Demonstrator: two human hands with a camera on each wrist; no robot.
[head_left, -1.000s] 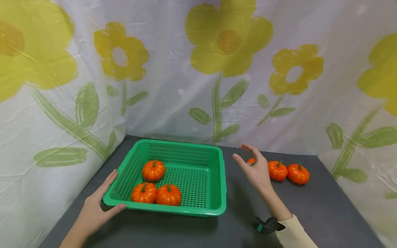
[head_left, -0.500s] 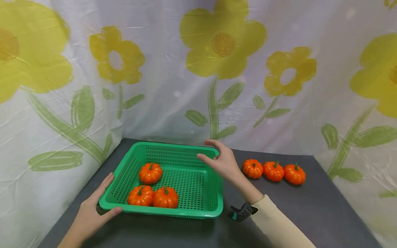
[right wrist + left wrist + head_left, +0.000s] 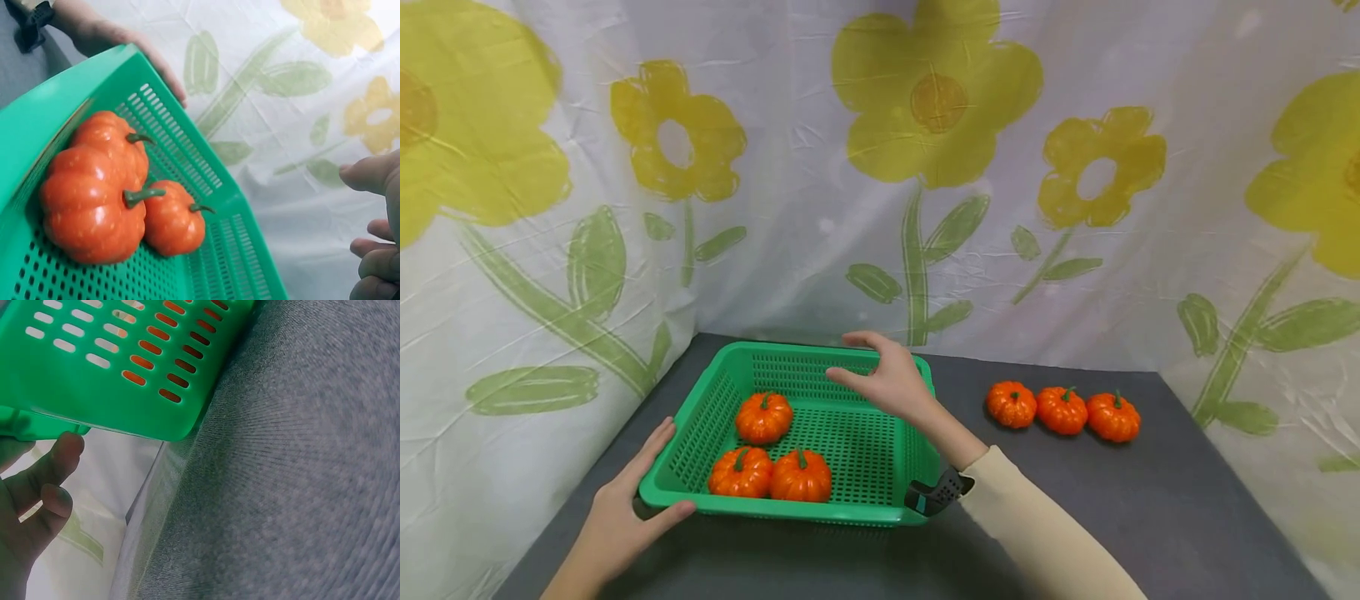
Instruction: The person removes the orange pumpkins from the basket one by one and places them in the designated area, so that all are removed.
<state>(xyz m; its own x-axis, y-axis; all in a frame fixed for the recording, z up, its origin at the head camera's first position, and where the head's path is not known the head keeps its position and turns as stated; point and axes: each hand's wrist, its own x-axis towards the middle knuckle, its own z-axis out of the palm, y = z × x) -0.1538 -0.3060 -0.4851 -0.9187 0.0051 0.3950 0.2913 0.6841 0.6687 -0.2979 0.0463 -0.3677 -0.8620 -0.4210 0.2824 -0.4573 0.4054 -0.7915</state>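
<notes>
A green plastic basket (image 3: 880, 510) sits on the dark table, with three small orange pumpkins inside: one toward the back (image 3: 764, 418) and two side by side at the near wall (image 3: 802, 477). My left hand (image 3: 617, 508) rests at the basket's near left corner, its fingers extended along the outer left side and its thumb at the front rim. In the left wrist view its fingertips (image 3: 67, 449) are right at the underside of the rim. Over the basket's right half hovers my right hand (image 3: 891, 379), thumb and fingers spread apart, holding nothing.
Three more orange pumpkins stand in a row on the table to the right of the basket: left (image 3: 1011, 404), middle (image 3: 1062, 410) and right (image 3: 1113, 417). A white curtain (image 3: 805, 250) with yellow flowers encloses the table's back and sides.
My right hand has moved left from near the row of pumpkins to above the basket, bringing the row's left pumpkin into full view. The left hand has stayed at the basket's corner.
</notes>
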